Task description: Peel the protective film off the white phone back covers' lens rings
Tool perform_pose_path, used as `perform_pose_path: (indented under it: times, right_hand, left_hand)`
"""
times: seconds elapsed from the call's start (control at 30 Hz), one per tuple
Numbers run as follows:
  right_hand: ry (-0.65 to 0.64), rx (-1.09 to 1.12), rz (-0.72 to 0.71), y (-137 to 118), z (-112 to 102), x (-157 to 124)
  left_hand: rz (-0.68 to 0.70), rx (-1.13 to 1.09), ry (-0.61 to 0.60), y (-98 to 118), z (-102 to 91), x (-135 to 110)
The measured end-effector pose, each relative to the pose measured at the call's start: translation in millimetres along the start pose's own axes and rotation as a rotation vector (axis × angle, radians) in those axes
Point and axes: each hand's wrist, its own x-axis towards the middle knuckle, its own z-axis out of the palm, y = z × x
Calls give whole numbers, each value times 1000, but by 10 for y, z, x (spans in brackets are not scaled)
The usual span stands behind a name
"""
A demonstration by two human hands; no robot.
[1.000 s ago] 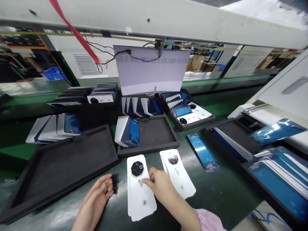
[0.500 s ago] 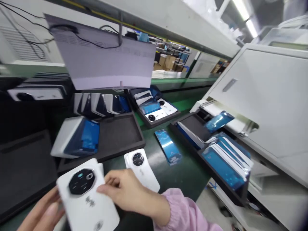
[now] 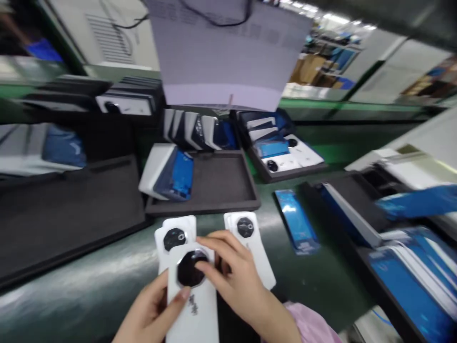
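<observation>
Presently, the left hand (image 3: 152, 309) pinches a white panel (image 3: 202, 317) at its left edge, with the thumb laid on the front face. This panel is in the lower centre of the frame. The right hand (image 3: 235, 271) is at the upper right part of the same panel; its thumb touches the dark octagonal patch (image 3: 186, 272), and its index finger reaches towards the top edge. Whether these right fingers also squeeze the panel, I cannot tell.

Just behind the held panel, other white panels (image 3: 162, 250) show another dark patch. To their right, partly hidden by the right hand, a further white stack (image 3: 260, 255) lies on the green table (image 3: 317, 286). Right of centre there lies a blue panel (image 3: 297, 221), apart from the stack. In the middle of the frame, a black tray (image 3: 228, 178) carries leaning panels (image 3: 157, 171) at its left end.
</observation>
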Motion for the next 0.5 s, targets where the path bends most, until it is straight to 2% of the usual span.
perform_pose_path:
  times: [0.13,0.27,0.4,0.5]
  right_hand:
    - [42,-74,-115,15,37,-39]
    - [39,-200,-145,-28,47,-34]
    - [16,-278,-99,-81,10,7]
    - [-43,-242,-25,-98,-22,26]
  left_hand:
    - [95,117,-118,36,-11,-37]
    - [237,303,-178,71,-79,-38]
    - [440,470,-204,154,-90,-19]
    - [443,494,-234,210,-80,-25]
